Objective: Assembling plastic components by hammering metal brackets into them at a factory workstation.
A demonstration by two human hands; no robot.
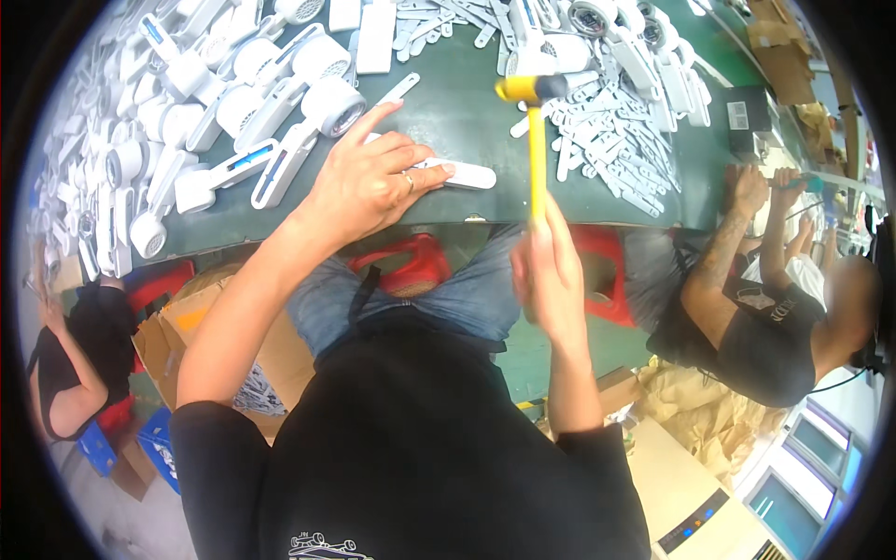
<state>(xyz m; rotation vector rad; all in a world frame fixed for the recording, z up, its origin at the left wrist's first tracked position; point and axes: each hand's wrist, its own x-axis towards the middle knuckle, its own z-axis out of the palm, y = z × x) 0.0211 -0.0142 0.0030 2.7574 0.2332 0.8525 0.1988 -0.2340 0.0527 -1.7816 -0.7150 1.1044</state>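
I have the left hand [369, 182] pressed down on a white elongated piece [474, 175], which lies on the green tabletop [446, 89]; one finger stretches away from the piece while the others bend over it, and the piece's rounded end sticks out past the fingertips toward the right. My right hand [549, 271] is closed round the handle of a hammer [536, 154], held at the near edge of the table, its yellow-and-dark head up beyond that hand and apart from the piece. A narrow light strip [399, 89] lies just beyond the left hand. To the left of that hand and past it I see a heap of white devices [238, 107] with round grilled heads. Beyond the right hand, to the right of the hammer, thin pale strips [611, 145] lie in a loose pile. Well off to the right of both hands, a co-worker [761, 327] sits with forearms over the table.
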